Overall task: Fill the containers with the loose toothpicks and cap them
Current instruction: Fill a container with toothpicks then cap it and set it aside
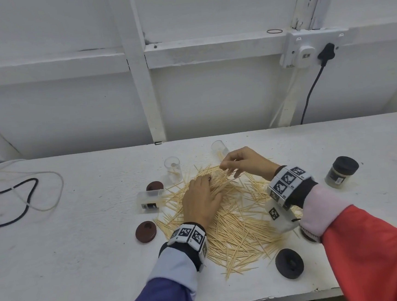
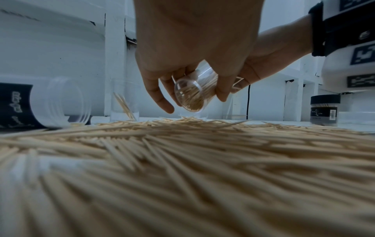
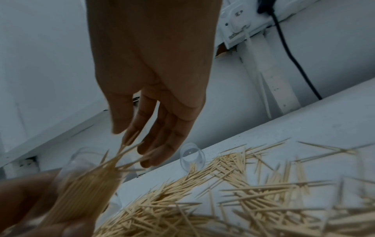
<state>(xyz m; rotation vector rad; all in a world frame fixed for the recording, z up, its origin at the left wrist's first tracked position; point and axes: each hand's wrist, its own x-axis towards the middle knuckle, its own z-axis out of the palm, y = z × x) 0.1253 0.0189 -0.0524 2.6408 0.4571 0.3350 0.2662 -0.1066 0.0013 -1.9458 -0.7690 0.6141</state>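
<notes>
- Your left hand (image 1: 200, 201) grips a small clear plastic container (image 2: 192, 94), tilted on its side just above the pile of loose pale wooden toothpicks (image 1: 235, 221) on the white table (image 1: 81, 244); fingers and thumb are curled round its wall, and it already looks well packed with sticks.
- Your right hand (image 1: 244, 162) pinches a small bunch of toothpicks between thumb and fingertips, right at the container's mouth, the other fingers loosely extended.
- You appear to be in the filling step: feeding this bunch in.
- Next, line the sticks up with the opening so they slide in parallel; stray ends could jam or spill.
- Two more clear containers (image 1: 173, 169) stand behind the pile and another lies on its side to the left; round dark caps (image 1: 146, 231) wait nearby, and one black-capped jar (image 1: 342, 171) stands off to the right.
</notes>
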